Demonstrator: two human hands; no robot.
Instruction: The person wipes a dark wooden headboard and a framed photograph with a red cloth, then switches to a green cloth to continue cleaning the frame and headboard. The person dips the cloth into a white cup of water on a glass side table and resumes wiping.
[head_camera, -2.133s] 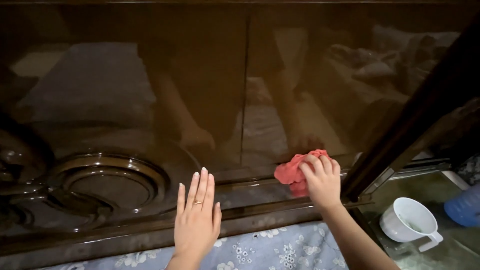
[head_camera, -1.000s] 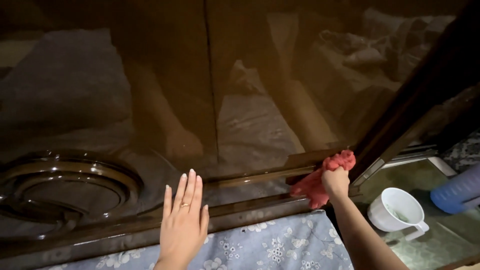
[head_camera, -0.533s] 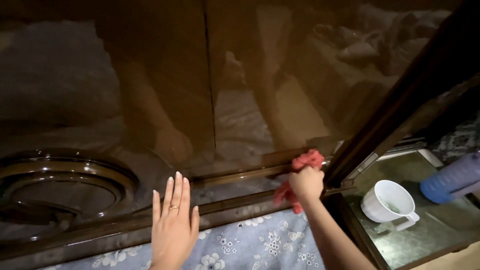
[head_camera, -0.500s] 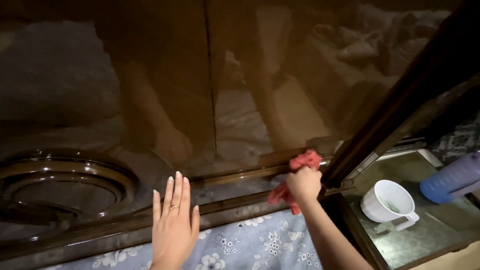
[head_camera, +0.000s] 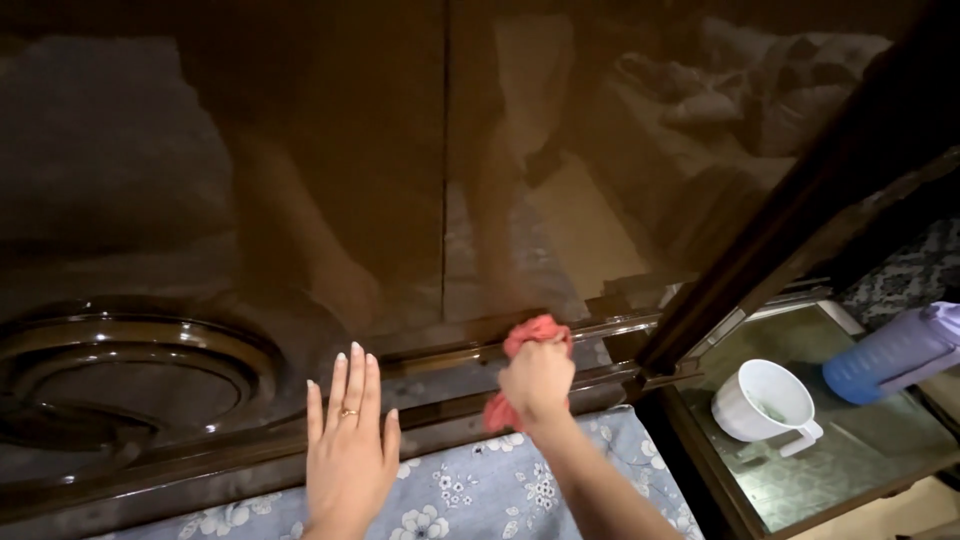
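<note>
Down at the foot of the dark glossy headboard (head_camera: 330, 180), the right hand (head_camera: 537, 383) was closed around a crumpled red cloth (head_camera: 535, 335) and pressed it against the moulded wooden rail (head_camera: 450, 355) that ran along the lower part of the panel, with one end of the cloth showing above the knuckles and the other hanging below the palm. The left hand (head_camera: 348, 455) held nothing; it lay flat with the fingers spread and pointing up, a ring on one finger, resting on the lower rail just beside the floral bedsheet (head_camera: 470, 490). To the left of it a carved oval ornament (head_camera: 130, 370) was set in the wood. To the right, past the dark corner post (head_camera: 790, 230), a glass-topped side surface (head_camera: 850, 450) carried a white cup (head_camera: 765, 400) and a blue and lilac bottle (head_camera: 890, 350) that lay on its side, both well apart from the hands. To do this wiping well, I would judge that the cloth should follow the grooves along their length with steady pressure, so that dust does not stay in the narrow channels, and be folded to a clean side when needed; the flat left hand seemed a good support, though it may leave prints on such a shiny finish
</note>
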